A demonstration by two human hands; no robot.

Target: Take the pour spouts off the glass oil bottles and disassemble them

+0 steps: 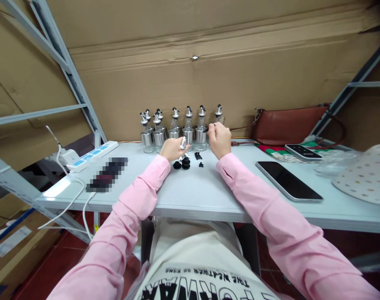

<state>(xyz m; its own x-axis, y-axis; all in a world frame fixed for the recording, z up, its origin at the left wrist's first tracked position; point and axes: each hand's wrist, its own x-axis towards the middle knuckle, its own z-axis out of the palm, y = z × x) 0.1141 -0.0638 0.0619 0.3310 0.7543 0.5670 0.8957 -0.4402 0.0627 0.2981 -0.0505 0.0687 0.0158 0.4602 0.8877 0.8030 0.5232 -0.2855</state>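
Observation:
My left hand (173, 149) is closed around a silver pour spout (183, 143), held just above the table. My right hand (220, 139) is raised a little to the right, its fingers pinched on a small black piece (205, 130) that shows only as a dark tip. Behind both hands stand several glass oil bottles (201, 135) with steel sleeves and spouts on top; the rightmost is partly hidden by my right hand. Black round stoppers (185, 163) lie below my left hand, with small silver parts behind them. Small black pieces (198, 156) are scattered between the hands.
A white power strip (93, 156) and a blurred-out dark object (107, 175) lie at the left. To the right are a phone (288, 181), a brown bag (286, 125), a dark handheld device (303, 152) and a dotted item (363, 177). Cardboard (165, 79) walls the back.

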